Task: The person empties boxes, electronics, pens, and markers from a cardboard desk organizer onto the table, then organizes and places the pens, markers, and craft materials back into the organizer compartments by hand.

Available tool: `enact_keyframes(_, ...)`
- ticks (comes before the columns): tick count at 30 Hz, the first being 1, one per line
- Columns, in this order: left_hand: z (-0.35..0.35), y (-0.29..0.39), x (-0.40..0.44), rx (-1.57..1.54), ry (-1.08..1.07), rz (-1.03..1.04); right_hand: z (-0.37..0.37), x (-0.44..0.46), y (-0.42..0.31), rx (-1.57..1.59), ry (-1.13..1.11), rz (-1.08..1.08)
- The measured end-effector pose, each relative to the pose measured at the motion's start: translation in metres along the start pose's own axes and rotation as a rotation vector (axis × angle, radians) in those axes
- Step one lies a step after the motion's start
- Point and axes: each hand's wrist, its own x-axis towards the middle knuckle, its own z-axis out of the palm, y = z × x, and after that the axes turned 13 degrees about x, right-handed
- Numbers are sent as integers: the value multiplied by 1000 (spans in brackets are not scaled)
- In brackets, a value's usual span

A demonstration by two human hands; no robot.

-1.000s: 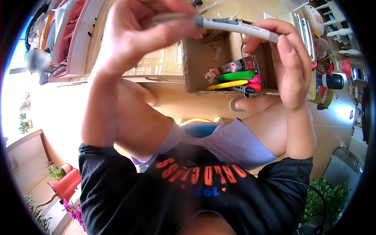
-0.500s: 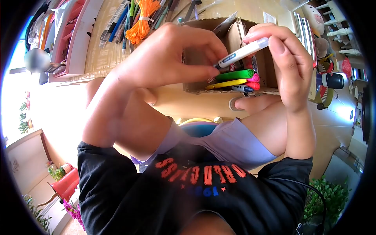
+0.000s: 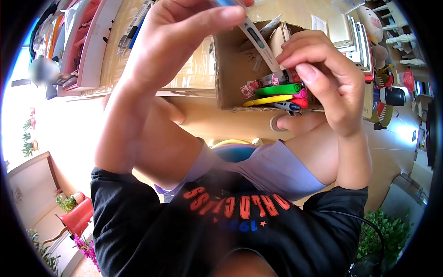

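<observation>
My left hand (image 3: 184, 32), raised over the back of the table, pinches a white pen (image 3: 259, 40) by its light-blue end. The pen slants down to the right, and its other end is over the cardboard box (image 3: 230, 87). My right hand (image 3: 330, 76) is over the box's right side, fingers bent and thumb apart, its fingertips close to the pen's lower end. Whether they touch it I cannot tell. Inside the box lie a green marker (image 3: 277, 89), a yellow marker (image 3: 267, 99), pink-capped markers (image 3: 301, 98), a dark blue pen (image 3: 287, 105) and a red-and-black packet (image 3: 265, 83).
A pink-and-white shelf unit (image 3: 85, 51) stands at the table's left. Pens (image 3: 134, 27) lie beside it, partly behind my left arm. Stacked books (image 3: 357, 39) and a plush toy (image 3: 370, 23) are at the right. My legs are under the table edge.
My left hand has moved up and left, taking the white pen's upper end with it. The pen has turned steeply, and my right fingers have lowered toward the box. The orange bundle is now hidden.
</observation>
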Motion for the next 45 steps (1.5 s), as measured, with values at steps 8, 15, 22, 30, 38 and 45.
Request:
enact_keyframes(8,13,-14,-2,587,-280,325,2,-3,3,125,133,169)
enact_keyframes(15,21,-20,-3,613,-342,274,1,-6,5,45,93,177)
enact_keyframes(22,20,-20,-4,701,-479,218,2,-6,6,38,73,156)
enact_keyframes(30,14,-30,0,668,-536,293,1,-6,8,-8,43,123)
enact_keyframes(38,19,-24,-7,752,-518,271,3,-5,10,-14,22,108)
enact_keyframes(45,19,-23,-7,834,-567,318,3,-5,12,-13,11,112)
